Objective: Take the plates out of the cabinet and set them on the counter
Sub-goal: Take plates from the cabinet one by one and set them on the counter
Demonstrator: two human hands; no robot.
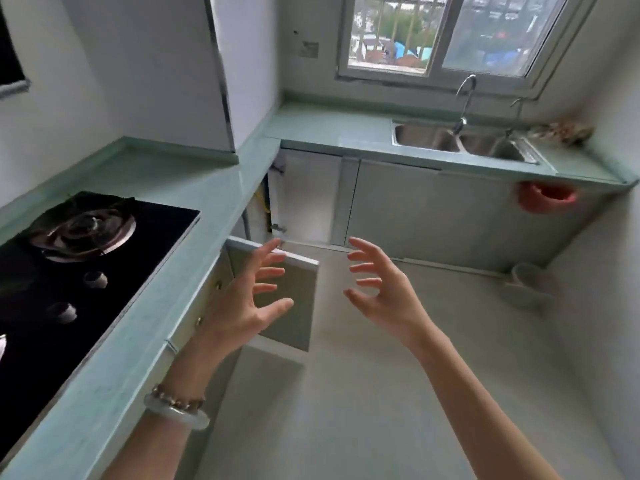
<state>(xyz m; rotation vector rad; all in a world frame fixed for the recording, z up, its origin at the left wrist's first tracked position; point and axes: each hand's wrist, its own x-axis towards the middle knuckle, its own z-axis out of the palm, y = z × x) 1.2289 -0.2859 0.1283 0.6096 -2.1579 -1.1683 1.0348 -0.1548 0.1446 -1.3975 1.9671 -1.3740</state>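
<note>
1. Fingers of my left hand (239,306) and right hand (388,296): spread apart, lightly curled, gripping nothing. Palms face each other, probably to take a stack.
2. Cabinet door (299,323): stands open just beyond my left hand.
3. Plates: not visible, presumably behind that door, below the counter (138,341).

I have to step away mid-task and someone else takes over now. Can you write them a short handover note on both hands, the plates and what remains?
Left hand: open, fingers spread, holds nothing, in front of the open cabinet door under the counter.
Right hand: open, fingers spread, holds nothing, level with the left.
Plates: none in view. The cabinet's inside is hidden from this angle.
Done: the door stands open.
Left: take the plates out and set them on the counter. No plate shows there yet.
</note>
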